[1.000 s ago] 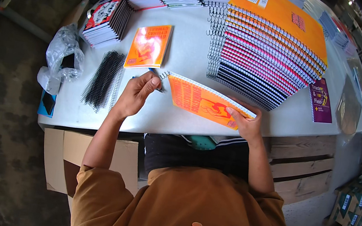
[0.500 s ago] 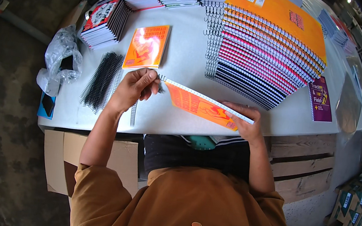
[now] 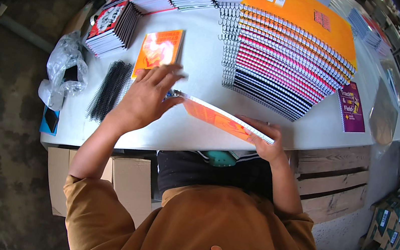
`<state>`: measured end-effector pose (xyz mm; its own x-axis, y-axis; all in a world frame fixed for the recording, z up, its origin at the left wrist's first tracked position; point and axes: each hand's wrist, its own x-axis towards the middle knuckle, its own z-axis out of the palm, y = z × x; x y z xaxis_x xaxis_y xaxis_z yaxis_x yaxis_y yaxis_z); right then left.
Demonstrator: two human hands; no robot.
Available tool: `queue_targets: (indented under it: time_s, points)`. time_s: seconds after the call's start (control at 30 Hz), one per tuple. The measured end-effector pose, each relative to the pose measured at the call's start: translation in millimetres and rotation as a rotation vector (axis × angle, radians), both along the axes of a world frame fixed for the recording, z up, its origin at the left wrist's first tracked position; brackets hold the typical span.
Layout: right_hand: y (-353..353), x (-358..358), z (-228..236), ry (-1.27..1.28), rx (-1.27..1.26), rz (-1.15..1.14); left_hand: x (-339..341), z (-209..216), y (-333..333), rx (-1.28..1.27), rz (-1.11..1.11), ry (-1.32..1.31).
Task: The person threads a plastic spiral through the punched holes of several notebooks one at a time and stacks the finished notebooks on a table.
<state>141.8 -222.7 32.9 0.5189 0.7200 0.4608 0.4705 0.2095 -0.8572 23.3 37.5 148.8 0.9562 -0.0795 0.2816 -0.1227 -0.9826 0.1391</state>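
An orange notebook (image 3: 216, 118) with red print hangs tilted over the table's front edge, its white-edged spine up. My right hand (image 3: 268, 138) is closed round its right end, thumb in front and fingers behind. At the opposite end, a bit of dark wire coil (image 3: 176, 93) pokes out of the spine. My left hand (image 3: 148, 95) hovers beside that coil with fingers spread and tips blurred, holding nothing that I can see. Behind it lies another orange notebook (image 3: 161, 46). Loose black spiral coils (image 3: 109, 90) lie in a bunch left of my left hand.
A tall stack of spiral-bound notebooks (image 3: 298, 52) fills the table's far middle. Piles of small notebooks (image 3: 112, 27) line the back left. A crumpled plastic bag (image 3: 66, 69) sits at the left edge, a purple notebook (image 3: 352, 108) at the right. Cardboard boxes (image 3: 132, 182) stand below.
My left hand has let go of the coil end and opened, its fingers lifting and spreading. The coil sticks out less from the spine. My right hand still grips the orange notebook.
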Motion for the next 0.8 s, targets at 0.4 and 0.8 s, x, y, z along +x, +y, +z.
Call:
queue_targets:
  time_s: [0.4,0.8]
  points:
    - [4,-6,-6,-0.15,0.067,-0.017,-3,13,-11,0.235,0.047,0.024]
    - [10,-18,-12,-0.07,0.069,-0.085,-39,-156,-23,0.18,-0.028,-0.302]
